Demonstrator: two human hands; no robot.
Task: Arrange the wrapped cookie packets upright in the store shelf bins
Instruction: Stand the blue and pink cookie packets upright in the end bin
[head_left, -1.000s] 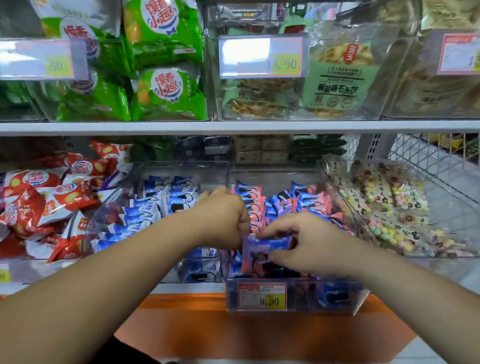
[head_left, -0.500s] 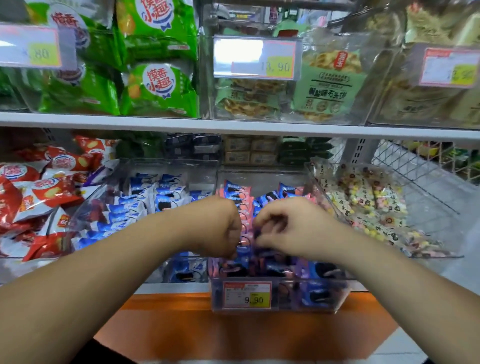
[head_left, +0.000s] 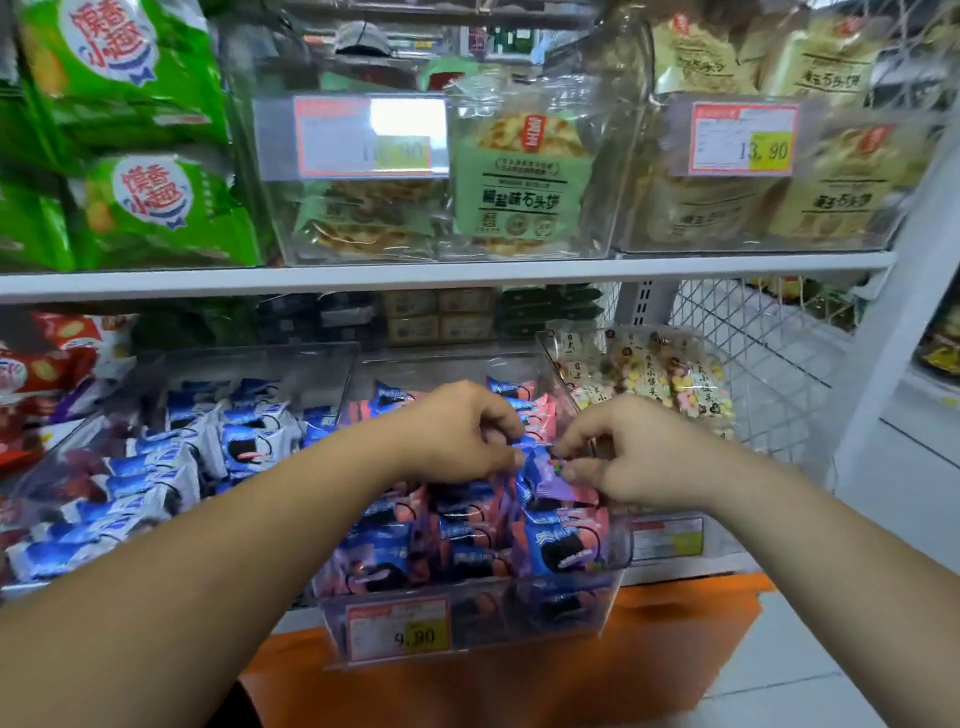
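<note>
Packet: the cookie packet (head_left: 543, 475) sat atop the rows in the middle bin (head_left: 467, 592).
Hands: the left hand (head_left: 462, 431) and right hand (head_left: 623, 457) pinched its top.
Risk: a slack pinch could have tipped it flat or knocked the neighbouring packets (head_left: 467, 525) askew.

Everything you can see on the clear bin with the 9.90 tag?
Clear plastic bin, open-topped, in the middle of the lower row. A red-framed 9.90 label sits on its front wall. It is packed with blue-and-pink cookie packets, mostly upright in rows. The left hand and right hand pinch one raised packet over its middle.
</note>
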